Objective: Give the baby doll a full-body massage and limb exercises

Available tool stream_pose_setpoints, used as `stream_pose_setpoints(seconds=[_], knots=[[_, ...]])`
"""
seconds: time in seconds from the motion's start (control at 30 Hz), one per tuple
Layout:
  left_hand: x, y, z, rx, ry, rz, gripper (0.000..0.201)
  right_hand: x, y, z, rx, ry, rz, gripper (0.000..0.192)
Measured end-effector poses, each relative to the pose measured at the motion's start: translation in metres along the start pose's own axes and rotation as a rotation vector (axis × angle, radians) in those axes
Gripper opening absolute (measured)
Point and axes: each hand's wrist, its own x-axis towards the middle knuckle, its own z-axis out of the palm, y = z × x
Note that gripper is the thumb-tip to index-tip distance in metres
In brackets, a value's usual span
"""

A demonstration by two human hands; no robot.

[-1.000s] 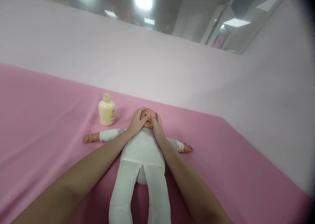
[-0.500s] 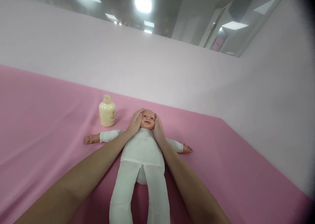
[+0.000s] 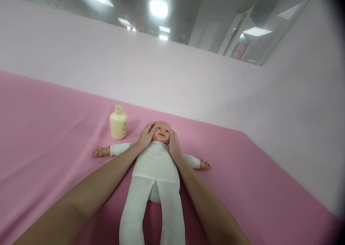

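We have a baby doll point(image 3: 156, 162) with a glossy plastic head and white cloth clothes lying on its back at the lower centre of the frame, arms spread, on a creased pink worktop point(image 3: 242, 173). Our left hand point(image 3: 146, 136) and right hand point(image 3: 174, 144) touch opposite sides of its head, fingers extended and laid along it, not curled closed. A pale-yellow pump bottle point(image 3: 118, 125) stands upright, left of centre.

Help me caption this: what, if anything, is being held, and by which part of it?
The doll, by the sides of its head, cupped between the left hand and right hand; neither hand closes around it.
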Motion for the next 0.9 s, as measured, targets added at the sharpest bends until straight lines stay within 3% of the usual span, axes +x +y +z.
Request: stream_pose_setpoints(seconds=[0.17,0.4,0.63,0.9], knots=[[-0.003,0.004,0.000,0.096,-0.115,-0.007,0.067,-0.005,-0.006,0.000,-0.062,-0.090,-0.025,0.071],[-0.002,0.003,0.002,0.062,-0.101,-0.004,0.060,0.002,0.003,-0.001,-0.037,-0.065,-0.059,0.060],[0.005,-0.010,0.002,-0.058,-0.087,-0.094,0.056,0.012,0.016,-0.005,0.083,-0.009,0.012,0.049],[0.004,-0.012,-0.004,-0.069,-0.173,-0.135,0.069,0.007,0.006,-0.004,0.057,-0.091,-0.015,0.061]])
